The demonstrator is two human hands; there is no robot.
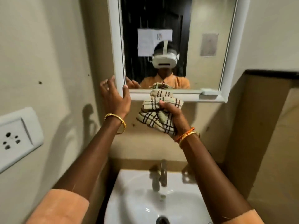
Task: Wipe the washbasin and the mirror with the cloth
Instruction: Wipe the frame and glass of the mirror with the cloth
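Note:
A white-framed mirror (202, 21) hangs on the beige wall above a white washbasin (129, 183). My left hand (113, 94) holds the mirror frame at its lower left corner, thumb on the front of the frame and fingers round its outer edge. My right hand (171, 113) grips a bunched beige cloth with dark brown check lines (155, 110). The cloth's top presses against the mirror's bottom frame, near its middle. Part of the cloth hangs below my palm.
A metal tap (163, 173) stands at the back of the basin, with the drain (162, 219) below it. A white wall socket (14, 138) sits on the left wall. A beige ledge (275, 73) and partition close in the right side.

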